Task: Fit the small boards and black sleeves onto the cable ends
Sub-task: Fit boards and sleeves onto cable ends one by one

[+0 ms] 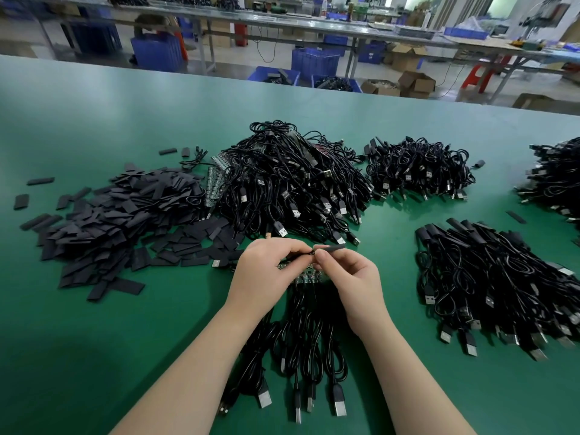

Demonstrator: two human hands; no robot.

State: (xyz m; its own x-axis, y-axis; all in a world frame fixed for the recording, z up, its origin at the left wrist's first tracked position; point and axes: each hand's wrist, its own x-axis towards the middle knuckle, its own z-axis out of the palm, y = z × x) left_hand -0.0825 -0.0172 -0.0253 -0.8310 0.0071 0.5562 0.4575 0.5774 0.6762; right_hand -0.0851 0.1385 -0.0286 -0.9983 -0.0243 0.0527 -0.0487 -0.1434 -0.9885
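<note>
In progress: my left hand [270, 262] and right hand [342, 271] pinch one black sleeve [329, 247]; finished pile [502, 277] right, untouched cables [292, 183] remain

single view, from the camera on your head: you look forward and steeply down across the green table [94, 309], wide-angle, so its far edge bows and the room's benches [282, 23] curve along the top. your left hand [266, 271] and right hand [351, 277] sit close below the lens, near frame centre, forearms entering from the bottom edge. cable heaps [292, 183] lie further off, mid-frame. no second view shares the scene.
</note>
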